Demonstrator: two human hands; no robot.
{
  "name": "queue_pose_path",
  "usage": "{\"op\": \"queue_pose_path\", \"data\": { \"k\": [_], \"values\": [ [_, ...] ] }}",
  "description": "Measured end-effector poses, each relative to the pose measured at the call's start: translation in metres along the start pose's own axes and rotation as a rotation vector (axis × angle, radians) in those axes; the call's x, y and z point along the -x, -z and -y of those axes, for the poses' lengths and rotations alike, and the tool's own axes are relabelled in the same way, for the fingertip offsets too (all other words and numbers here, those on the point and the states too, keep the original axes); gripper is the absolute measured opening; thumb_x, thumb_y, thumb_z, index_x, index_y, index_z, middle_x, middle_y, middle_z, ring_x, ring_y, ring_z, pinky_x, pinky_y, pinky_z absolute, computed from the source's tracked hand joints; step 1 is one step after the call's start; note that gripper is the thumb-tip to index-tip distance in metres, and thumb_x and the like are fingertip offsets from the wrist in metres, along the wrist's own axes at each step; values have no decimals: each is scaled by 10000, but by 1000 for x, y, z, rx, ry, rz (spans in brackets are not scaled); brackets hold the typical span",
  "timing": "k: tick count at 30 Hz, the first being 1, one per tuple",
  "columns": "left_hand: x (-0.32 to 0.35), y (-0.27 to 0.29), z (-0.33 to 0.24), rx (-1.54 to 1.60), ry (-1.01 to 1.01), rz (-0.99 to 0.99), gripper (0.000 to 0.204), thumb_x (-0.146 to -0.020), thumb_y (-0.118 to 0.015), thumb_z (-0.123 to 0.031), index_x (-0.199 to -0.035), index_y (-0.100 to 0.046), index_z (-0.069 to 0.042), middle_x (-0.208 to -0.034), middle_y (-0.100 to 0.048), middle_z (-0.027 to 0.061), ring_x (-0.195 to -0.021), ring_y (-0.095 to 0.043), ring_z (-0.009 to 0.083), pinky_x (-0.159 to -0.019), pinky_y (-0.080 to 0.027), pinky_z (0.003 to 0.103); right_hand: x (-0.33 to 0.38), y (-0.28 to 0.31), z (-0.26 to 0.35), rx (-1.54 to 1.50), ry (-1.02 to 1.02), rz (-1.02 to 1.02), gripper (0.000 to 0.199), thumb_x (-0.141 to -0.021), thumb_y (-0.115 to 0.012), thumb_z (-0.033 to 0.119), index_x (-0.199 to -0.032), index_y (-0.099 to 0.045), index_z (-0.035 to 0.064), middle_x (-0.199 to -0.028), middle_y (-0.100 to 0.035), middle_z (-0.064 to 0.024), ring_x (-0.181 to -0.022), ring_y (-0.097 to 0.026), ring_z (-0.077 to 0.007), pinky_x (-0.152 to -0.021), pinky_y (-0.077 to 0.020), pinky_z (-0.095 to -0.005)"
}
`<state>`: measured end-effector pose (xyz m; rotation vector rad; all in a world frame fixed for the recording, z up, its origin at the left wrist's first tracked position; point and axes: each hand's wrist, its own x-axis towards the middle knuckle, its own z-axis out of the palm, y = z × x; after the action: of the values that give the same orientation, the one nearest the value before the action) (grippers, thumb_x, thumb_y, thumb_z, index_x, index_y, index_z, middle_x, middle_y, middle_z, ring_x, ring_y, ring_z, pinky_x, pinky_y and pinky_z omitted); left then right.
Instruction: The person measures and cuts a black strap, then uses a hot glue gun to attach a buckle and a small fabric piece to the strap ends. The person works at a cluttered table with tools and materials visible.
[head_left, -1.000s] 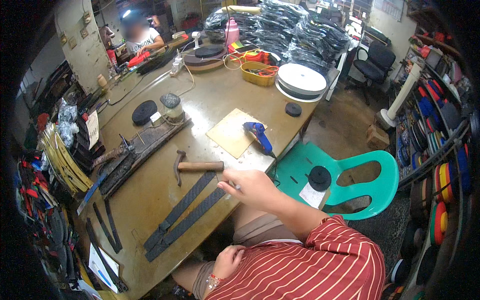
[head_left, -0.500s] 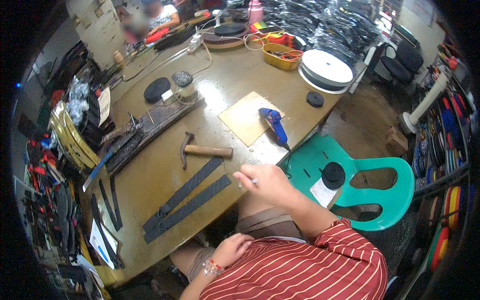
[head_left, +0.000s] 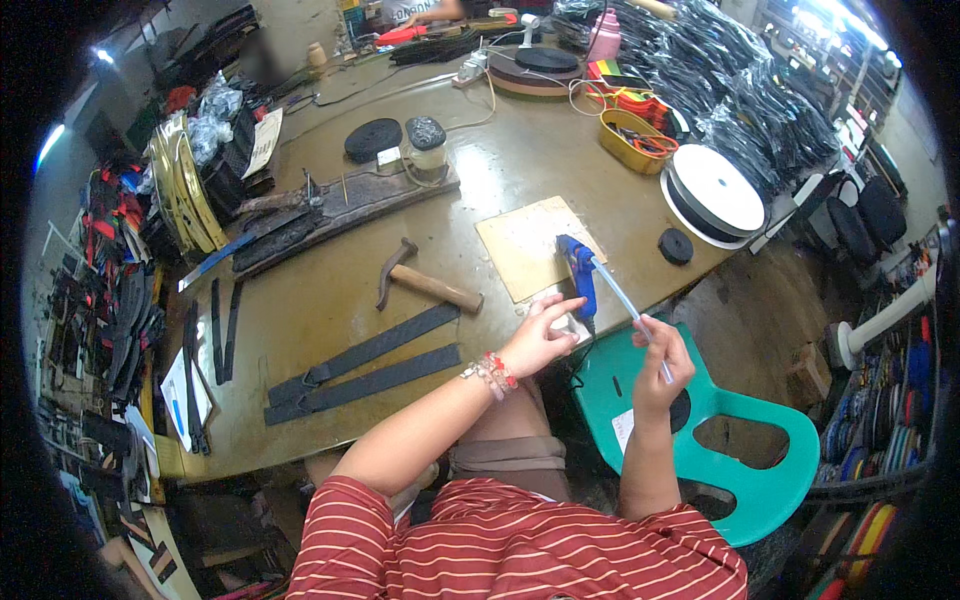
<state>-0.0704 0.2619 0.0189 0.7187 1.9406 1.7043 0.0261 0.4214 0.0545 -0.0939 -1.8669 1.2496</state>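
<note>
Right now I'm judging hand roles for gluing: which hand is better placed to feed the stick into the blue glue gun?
Probably the right hand: it already pinches the clear glue stick, whose tip meets the glue gun. The left hand steadies beside it.

Blue glue gun (head_left: 579, 272), teal chair (head_left: 745, 455), red-and-white striped shirt (head_left: 520, 550), black straps (head_left: 365, 370).

The blue glue gun (head_left: 578, 275) stands at the table's near edge, on the right corner of the tan square board (head_left: 528, 245), its body upright and leaning slightly. A long pale translucent glue stick (head_left: 628, 312) slants from the gun's back end down and rightward, off the board and out past the table edge, its upper end touching the gun.
</note>
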Motion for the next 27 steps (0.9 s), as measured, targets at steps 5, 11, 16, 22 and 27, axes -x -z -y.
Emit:
{"op": "queue_pose_path", "data": {
  "k": [5, 11, 16, 22, 27],
  "values": [
    [-15, -4, 14, -26, -3, 47, 560, -859, -590, -91, -1391, -422, -146, -1419, -262, 174, -830, -626, 156, -715, -561, 271, -8, 6, -4, 216, 160, 181, 203, -929, -519, 103, -881, -645, -49, -815, -654, -136, -728, -630, -230, -672, -494, -322],
    [-15, -7, 5, -22, -15, 67, 534, -858, -560, -54, -1369, -428, -133, -1235, -497, 101, -738, -632, 127, -598, -554, 255, -27, 17, 14, 227, 195, 300, 89, -857, -617, 59, -861, -648, -25, -800, -646, -133, -739, -629, -254, -660, -480, -321],
    [-15, -4, -1, 8, 42, 90, 562, -823, -485, -2, -1364, -426, -139, -1149, -567, 92, -691, -638, 111, -598, -556, 252, -36, 8, 15, 172, 92, 236, 95, -763, -700, -27, -842, -650, -11, -809, -665, -128, -720, -647, -199, -638, -499, -295],
    [-14, -5, 3, -74, -23, 74, 587, -777, -476, 22, -1341, -445, -137, -1132, -576, 110, -669, -646, 128, -624, -568, 282, -41, -16, 3, 100, -71, 80, 87, -816, -693, 24, -804, -627, -31, -677, -624, -76, -583, -567, -95, -536, -450, -230],
    [-14, -7, 7, -97, -84, 63, 598, -765, -477, 28, -1341, -445, -130, -1135, -561, 126, -657, -648, 160, -644, -561, 304, -45, -28, -6, -31, -207, 38, 120, -832, -689, 58, -794, -610, -23, -695, -606, -73, -627, -548, -93, -574, -445, -229]
  ]
}}
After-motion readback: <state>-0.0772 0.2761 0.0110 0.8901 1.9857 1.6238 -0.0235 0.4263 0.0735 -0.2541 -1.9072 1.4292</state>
